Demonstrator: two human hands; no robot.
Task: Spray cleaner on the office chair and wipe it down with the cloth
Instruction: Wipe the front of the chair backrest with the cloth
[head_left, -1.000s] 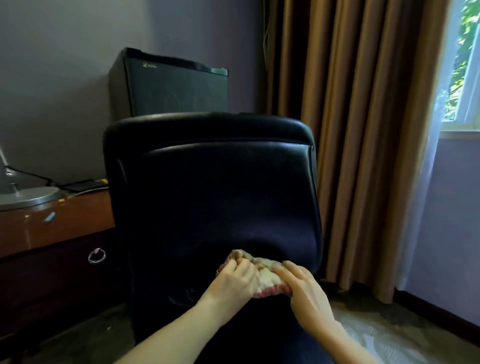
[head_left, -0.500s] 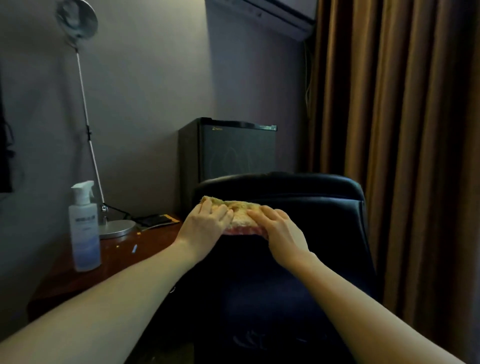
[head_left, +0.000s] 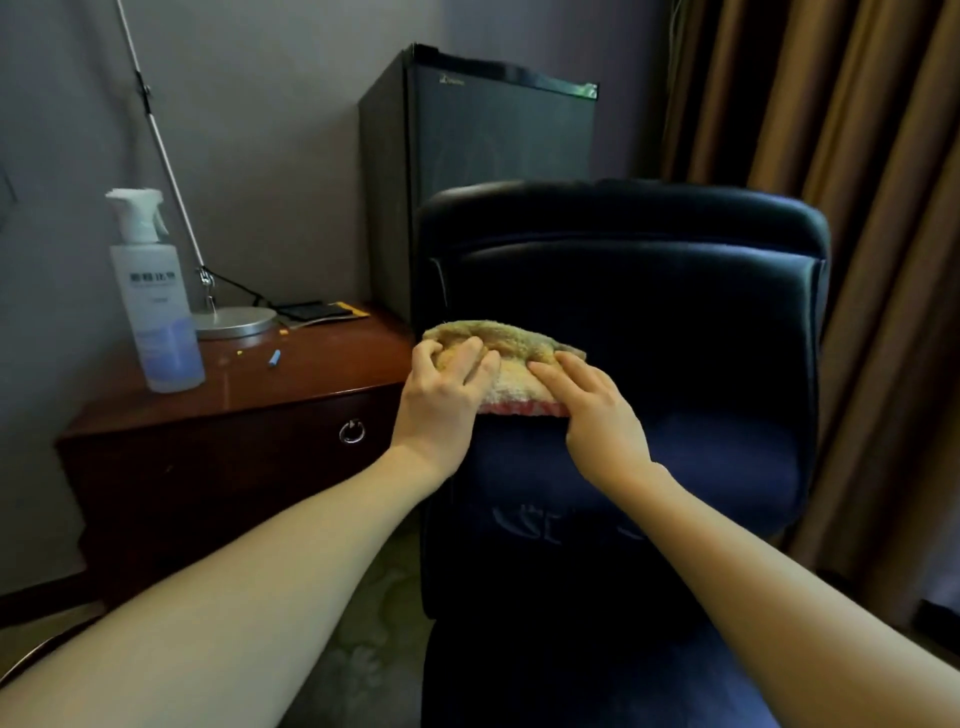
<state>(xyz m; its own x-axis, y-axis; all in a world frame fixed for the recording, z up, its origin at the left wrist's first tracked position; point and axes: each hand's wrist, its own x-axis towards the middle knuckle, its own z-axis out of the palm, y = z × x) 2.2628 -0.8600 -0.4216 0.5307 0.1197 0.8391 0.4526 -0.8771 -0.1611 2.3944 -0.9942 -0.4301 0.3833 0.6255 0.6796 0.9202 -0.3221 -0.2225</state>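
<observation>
A person's two hands work a folded yellow cloth (head_left: 511, 338) over the backrest of a black office chair (head_left: 649, 291). The left grip (head_left: 441, 400) bunches the cloth's left end under bent fingers and thumb, while the right grip (head_left: 597, 415) lies open, straight fingers pressing it flat. A second ago the cloth sits low on the backrest; half a second ago it rides near the top edge; now it is at mid-height by the left side, so the wipe appears well under way in up-and-down passes. The spray bottle (head_left: 156, 312) stands on the table (head_left: 311, 384) to the left, suggesting spraying is done
</observation>
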